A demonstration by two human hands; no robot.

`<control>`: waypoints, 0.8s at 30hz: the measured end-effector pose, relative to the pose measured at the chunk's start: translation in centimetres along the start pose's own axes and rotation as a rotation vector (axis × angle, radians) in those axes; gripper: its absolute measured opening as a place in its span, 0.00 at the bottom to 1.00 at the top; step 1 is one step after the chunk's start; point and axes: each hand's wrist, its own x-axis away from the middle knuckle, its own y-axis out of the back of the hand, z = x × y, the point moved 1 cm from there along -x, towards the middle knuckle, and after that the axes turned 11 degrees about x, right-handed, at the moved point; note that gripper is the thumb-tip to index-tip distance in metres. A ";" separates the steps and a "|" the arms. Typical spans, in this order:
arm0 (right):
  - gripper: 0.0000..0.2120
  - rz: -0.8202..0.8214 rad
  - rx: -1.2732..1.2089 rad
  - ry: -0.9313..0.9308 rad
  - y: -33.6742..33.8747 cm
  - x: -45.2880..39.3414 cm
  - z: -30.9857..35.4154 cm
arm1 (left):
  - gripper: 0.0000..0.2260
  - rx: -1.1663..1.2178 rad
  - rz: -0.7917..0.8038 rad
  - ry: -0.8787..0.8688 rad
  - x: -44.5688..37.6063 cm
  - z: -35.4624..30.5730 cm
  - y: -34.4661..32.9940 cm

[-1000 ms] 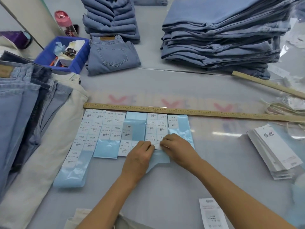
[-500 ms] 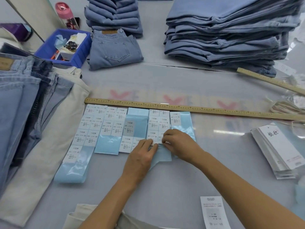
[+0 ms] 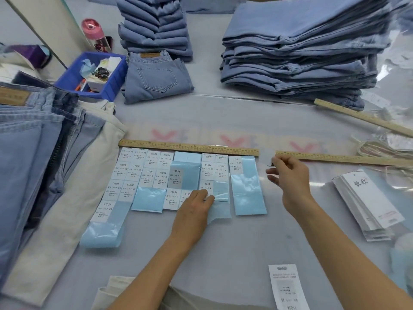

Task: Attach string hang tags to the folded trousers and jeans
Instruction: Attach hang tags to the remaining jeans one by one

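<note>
Nearest the viewer, a loose white label [image 3: 288,287] lies on the grey table [image 3: 223,253], its print facing away; "1103#" and "XS" can be made out upside down at its near end. The left hand [image 3: 196,208] lies flat with straight fingers pressing on the pale blue backing of a sticker sheet [image 3: 218,191], fingertips at a label marked "1103#" and "M". The right hand [image 3: 290,175] is raised just beyond and to the right, thumb and forefinger pinching a small white sticker [image 3: 267,156]; its other fingers are loosely curled. What is printed on that sticker cannot be read.

The rows of sticker sheets [image 3: 143,177] lie side by side against a long wooden ruler [image 3: 190,147]; each label reads "1103#", with sizes XS, S, L, M and XL from left to right. At the right, a stack of white hang tags [image 3: 368,202] carries two brush-style characters too small to read. Pale strings [image 3: 377,151] lie beyond them, by a second ruler [image 3: 362,117].

Unfolded jeans and cream trousers [image 3: 55,153] are spread at the left. Farther off sit a blue bin [image 3: 111,83], a folded pair of jeans [image 3: 156,79] showing its back pocket and brown waist patch, a narrow pile [image 3: 154,25] and a wide stack of folded jeans [image 3: 297,50], and a pink-capped bottle [image 3: 93,30].
</note>
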 end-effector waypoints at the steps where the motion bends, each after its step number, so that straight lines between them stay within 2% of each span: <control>1: 0.03 0.025 0.056 0.055 1.0 0.7 0.7 | 0.17 -0.004 0.014 0.026 -0.2 -0.4 0.4; 2: 0.03 0.040 0.101 0.109 2.1 1.6 1.3 | 0.17 0.015 -0.010 0.044 -0.4 -1.2 1.1; 4: 0.05 0.037 0.154 0.204 4.7 4.0 2.1 | 0.15 0.171 -0.174 0.041 -0.6 -3.6 3.0; 5: 0.06 0.015 0.192 0.268 5.9 5.6 2.5 | 0.10 0.328 -0.273 0.068 -0.6 -5.4 4.1; 6: 0.06 -0.029 0.275 0.379 6.9 7.2 2.8 | 0.05 0.545 -0.290 0.136 -0.4 -7.5 5.2; 7: 0.06 -0.085 0.411 0.546 7.7 8.7 2.9 | 0.04 0.801 -0.226 0.228 -0.4 -9.7 6.0; 9: 0.04 -0.164 0.821 0.958 8.9 11.7 2.7 | 0.15 1.231 -0.054 0.441 -0.3 -13.6 6.8; 10: 0.03 -0.179 1.003 1.115 9.2 12.9 2.3 | 0.18 1.323 -0.001 0.505 -0.1 -15.0 7.1; 12: 0.03 -0.172 1.197 1.242 9.7 14.6 1.7 | 0.14 1.353 0.030 0.538 0.5 -16.9 7.3; 14: 0.07 -0.139 1.239 1.244 10.2 15.6 1.2 | 0.07 1.324 0.003 0.543 1.0 -17.6 7.3; 16: 0.08 -0.113 1.178 1.205 10.9 16.0 0.9 | 0.05 1.321 -0.040 0.549 1.5 -17.8 7.3; 17: 0.08 -0.114 1.076 1.121 11.2 16.3 0.7 | 0.05 1.324 -0.060 0.544 1.7 -18.0 7.3; 21: 0.10 -0.107 0.395 0.463 11.9 17.0 0.7 | 0.04 1.336 -0.078 0.458 2.3 -19.4 7.5; 24: 0.03 -0.056 0.288 0.289 13.1 16.4 0.5 | 0.03 1.327 -0.001 0.386 2.3 -21.1 7.2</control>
